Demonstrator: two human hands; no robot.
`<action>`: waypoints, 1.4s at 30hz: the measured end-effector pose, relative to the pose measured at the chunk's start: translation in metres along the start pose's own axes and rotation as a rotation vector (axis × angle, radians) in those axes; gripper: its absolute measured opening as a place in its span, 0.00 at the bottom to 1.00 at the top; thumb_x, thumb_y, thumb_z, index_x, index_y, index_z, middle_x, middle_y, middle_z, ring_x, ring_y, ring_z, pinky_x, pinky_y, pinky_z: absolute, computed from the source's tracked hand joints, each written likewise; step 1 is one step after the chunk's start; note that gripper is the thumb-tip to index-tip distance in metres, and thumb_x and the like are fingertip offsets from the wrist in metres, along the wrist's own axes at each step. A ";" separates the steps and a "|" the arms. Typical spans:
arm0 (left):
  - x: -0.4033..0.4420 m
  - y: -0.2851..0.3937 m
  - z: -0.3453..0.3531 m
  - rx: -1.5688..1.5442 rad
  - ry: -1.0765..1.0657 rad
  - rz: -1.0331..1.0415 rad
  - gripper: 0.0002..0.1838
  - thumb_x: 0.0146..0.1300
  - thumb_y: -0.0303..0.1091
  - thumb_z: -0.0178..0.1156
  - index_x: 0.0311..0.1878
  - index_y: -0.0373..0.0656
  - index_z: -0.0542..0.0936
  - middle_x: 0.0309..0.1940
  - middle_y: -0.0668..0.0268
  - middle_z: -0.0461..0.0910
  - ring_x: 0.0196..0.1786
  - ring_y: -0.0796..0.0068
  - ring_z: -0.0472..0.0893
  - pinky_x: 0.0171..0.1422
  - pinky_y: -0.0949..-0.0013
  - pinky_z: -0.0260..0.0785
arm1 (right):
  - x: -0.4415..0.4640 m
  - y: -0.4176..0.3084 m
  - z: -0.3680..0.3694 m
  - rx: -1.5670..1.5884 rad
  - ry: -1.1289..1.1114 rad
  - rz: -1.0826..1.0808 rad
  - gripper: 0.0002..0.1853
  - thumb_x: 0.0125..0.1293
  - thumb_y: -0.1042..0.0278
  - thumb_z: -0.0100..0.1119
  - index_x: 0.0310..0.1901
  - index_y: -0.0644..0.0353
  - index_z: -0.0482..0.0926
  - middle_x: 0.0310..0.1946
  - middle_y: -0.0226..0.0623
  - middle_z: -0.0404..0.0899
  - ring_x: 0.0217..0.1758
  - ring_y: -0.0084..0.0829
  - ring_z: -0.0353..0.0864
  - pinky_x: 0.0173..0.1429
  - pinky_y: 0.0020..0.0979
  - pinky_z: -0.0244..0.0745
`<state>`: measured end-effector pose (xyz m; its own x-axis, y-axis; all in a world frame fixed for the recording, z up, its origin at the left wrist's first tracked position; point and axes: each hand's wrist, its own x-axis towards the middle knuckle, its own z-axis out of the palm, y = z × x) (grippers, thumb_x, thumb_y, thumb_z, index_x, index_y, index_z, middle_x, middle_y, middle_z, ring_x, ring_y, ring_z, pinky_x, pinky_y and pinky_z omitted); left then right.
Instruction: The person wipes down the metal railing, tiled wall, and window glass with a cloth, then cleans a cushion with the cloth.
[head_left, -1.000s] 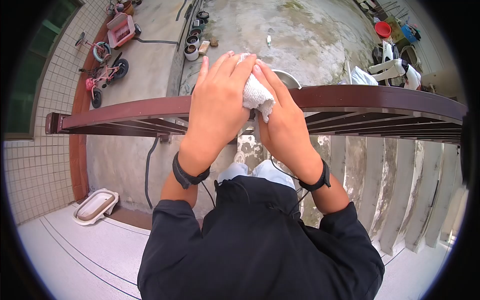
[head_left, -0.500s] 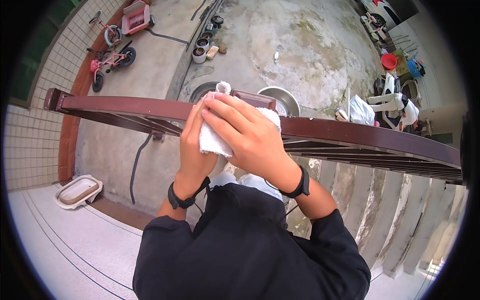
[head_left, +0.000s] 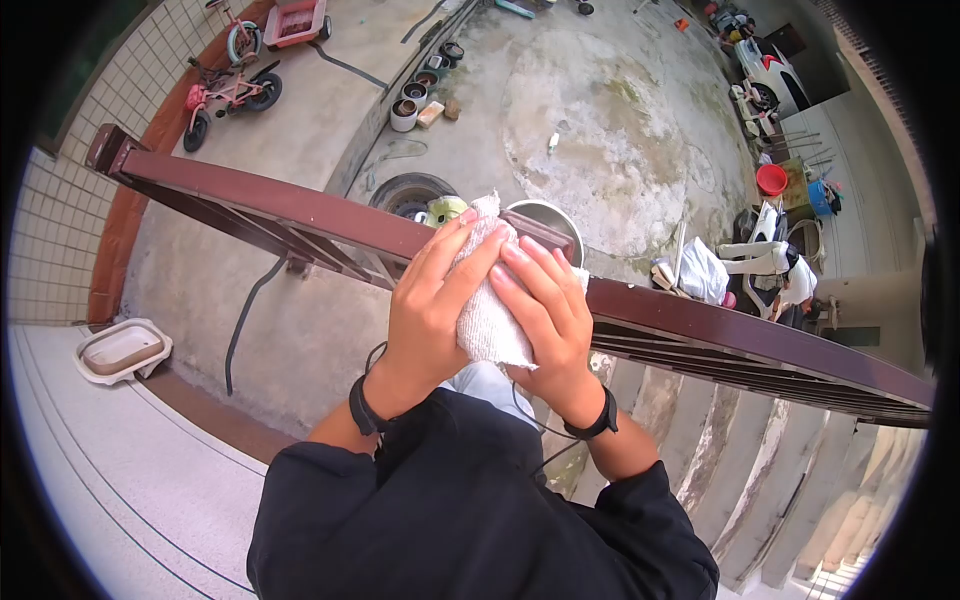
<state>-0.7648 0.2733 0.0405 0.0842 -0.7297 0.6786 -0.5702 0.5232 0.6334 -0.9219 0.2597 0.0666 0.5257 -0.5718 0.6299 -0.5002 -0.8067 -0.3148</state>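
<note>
A white cloth (head_left: 492,318) is bunched over the brown metal railing (head_left: 280,208), one corner hanging down towards me. My left hand (head_left: 425,315) presses on the cloth's left side, its fingers curved over the rail. On the other side my right hand (head_left: 552,325) grips the cloth with bent fingers. The hands sit side by side, and the stretch of rail under them is hidden. Just beyond the fingers a raised brown post cap (head_left: 540,235) shows.
Below the railing stand a metal basin (head_left: 568,222) and a tire (head_left: 385,195). Concrete steps (head_left: 690,440) descend on the right. Flower pots (head_left: 404,115), a pink child's bike (head_left: 235,92) and a red bucket (head_left: 772,180) are farther off. A plastic tub (head_left: 122,350) sits at left.
My hands have gone from overlapping, right over left, to lying side by side. The cloth is now bunched between them. The view has shifted, so the railing slants more.
</note>
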 end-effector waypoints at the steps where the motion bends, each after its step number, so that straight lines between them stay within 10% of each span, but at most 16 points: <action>1: -0.006 0.000 -0.003 -0.010 0.004 0.005 0.26 0.55 0.30 0.65 0.60 0.39 0.80 0.56 0.47 0.78 0.61 0.44 0.78 0.65 0.50 0.71 | -0.006 -0.007 0.002 -0.026 0.007 -0.003 0.25 0.57 0.61 0.63 0.57 0.60 0.81 0.62 0.43 0.78 0.67 0.46 0.76 0.71 0.49 0.66; 9: -0.048 -0.017 0.002 -0.113 0.073 -0.063 0.26 0.59 0.25 0.65 0.62 0.35 0.75 0.58 0.41 0.76 0.59 0.43 0.80 0.62 0.52 0.75 | -0.020 0.000 0.034 -0.284 0.149 -0.345 0.15 0.61 0.68 0.58 0.49 0.48 0.86 0.56 0.22 0.82 0.59 0.28 0.82 0.66 0.31 0.67; 23: 0.012 0.033 0.026 0.123 0.018 0.077 0.24 0.53 0.26 0.65 0.57 0.37 0.79 0.54 0.48 0.78 0.61 0.44 0.77 0.66 0.49 0.70 | -0.020 0.024 0.002 0.133 0.260 -0.020 0.30 0.49 0.74 0.67 0.58 0.66 0.77 0.62 0.49 0.75 0.66 0.54 0.74 0.67 0.50 0.72; 42: -0.054 0.013 0.030 0.102 0.155 0.194 0.21 0.57 0.26 0.67 0.56 0.45 0.82 0.62 0.54 0.75 0.68 0.44 0.73 0.71 0.48 0.69 | -0.086 0.025 0.067 -0.116 0.486 -0.180 0.19 0.61 0.70 0.62 0.55 0.48 0.81 0.60 0.27 0.78 0.67 0.37 0.73 0.75 0.44 0.63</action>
<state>-0.8015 0.3064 0.0010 0.0855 -0.5399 0.8374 -0.6668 0.5935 0.4507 -0.9336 0.2789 -0.0434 0.2445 -0.2683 0.9318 -0.5188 -0.8480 -0.1081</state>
